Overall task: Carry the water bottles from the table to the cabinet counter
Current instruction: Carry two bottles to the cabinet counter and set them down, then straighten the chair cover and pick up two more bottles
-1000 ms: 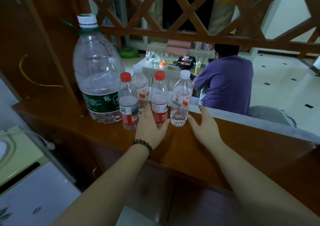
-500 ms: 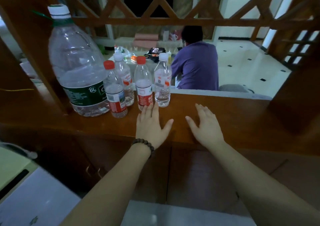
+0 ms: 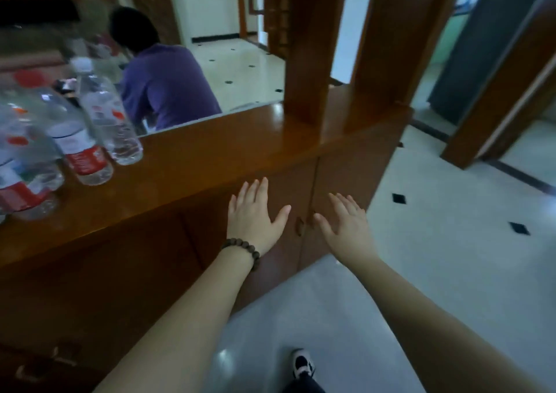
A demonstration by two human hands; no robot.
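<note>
Now both hands are off the bottles: left hand and right hand spread, empty, lowered before the cabinet doors. Water bottles stand at the cabinet counter's left end; delivery looks complete.

The cabinet counter is glossy reddish-brown wood, and the cabinet doors under it are a darker brown. Near the counter's left edge stand clear water bottles: one has a white cap and a label with red-orange marks, another a white and red label. The floor is pale tile dotted with small black diamonds. A dark brown bead bracelet circles the left wrist. The seated person's shirt is purple. The shoe is black and white.
</note>
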